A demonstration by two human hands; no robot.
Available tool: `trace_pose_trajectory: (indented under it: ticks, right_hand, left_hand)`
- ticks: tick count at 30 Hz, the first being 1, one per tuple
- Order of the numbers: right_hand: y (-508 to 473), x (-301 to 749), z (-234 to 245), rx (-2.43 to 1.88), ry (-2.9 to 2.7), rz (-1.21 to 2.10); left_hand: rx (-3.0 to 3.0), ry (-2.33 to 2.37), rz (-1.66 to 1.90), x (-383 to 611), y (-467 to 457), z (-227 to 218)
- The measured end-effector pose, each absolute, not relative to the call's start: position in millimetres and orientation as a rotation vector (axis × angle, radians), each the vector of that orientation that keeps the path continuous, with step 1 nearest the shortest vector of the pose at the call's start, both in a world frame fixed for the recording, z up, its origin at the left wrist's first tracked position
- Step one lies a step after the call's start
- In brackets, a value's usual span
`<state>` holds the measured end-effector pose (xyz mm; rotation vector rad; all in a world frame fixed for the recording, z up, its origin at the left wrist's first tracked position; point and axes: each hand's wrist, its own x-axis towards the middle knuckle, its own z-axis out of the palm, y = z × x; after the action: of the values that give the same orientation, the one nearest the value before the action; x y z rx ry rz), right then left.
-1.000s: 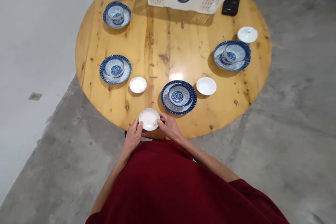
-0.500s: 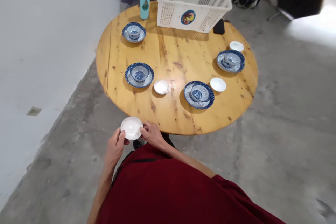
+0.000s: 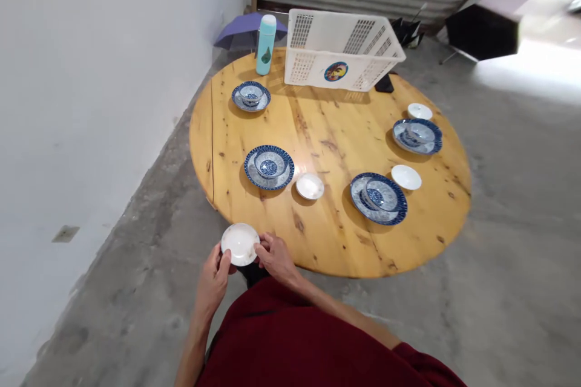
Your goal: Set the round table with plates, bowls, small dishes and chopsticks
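Observation:
A small white saucer [image 3: 239, 243] is held between both my hands, just off the near left edge of a round wooden table [image 3: 327, 133]. My left hand [image 3: 212, 281] pinches its left rim and my right hand [image 3: 275, 257] pinches its right rim. On the table stand several blue patterned plates, each with a matching bowl on it: one near left [image 3: 269, 167], one near right [image 3: 378, 198], one far left [image 3: 251, 96] and one far right [image 3: 417, 135]. White saucers lie beside three of them [image 3: 310, 186] [image 3: 406, 176] [image 3: 419, 111].
A white plastic basket [image 3: 340, 51] and a teal bottle [image 3: 265, 45] stand at the table's far side, with a dark object [image 3: 385, 83] by the basket. A white wall runs along the left. A purple umbrella [image 3: 245, 30] lies behind the table. The floor is grey concrete.
I have stepped back and to the left around the table, carrying the white saucer away from the table's near edge in both hands. The dishes on the table have not moved.

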<state>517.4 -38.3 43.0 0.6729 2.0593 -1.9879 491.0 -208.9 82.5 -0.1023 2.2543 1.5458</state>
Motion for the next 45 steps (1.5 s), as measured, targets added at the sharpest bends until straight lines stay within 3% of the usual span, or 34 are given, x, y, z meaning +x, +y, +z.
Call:
trace_pose_trajectory:
  ticks: [11, 24, 36, 45]
  right_hand:
    - [-62, 368, 43, 0.701, 2.206, -1.996]
    - [-35, 279, 51, 1.288, 2.294, -2.175]
    - [-14, 152, 27, 1.931, 2.046, -2.253]
    - [19, 101, 5, 2.31, 1.829, -2.181]
  left_hand:
    - [-0.083, 2.37, 1.33, 329, -226, 90]
    - [0.302, 2.191, 1.336, 184, -163, 92]
    - [0.586, 1.938, 1.272, 19, -89, 46]
    - [0.606, 1.874, 1.206, -29, -31, 4]
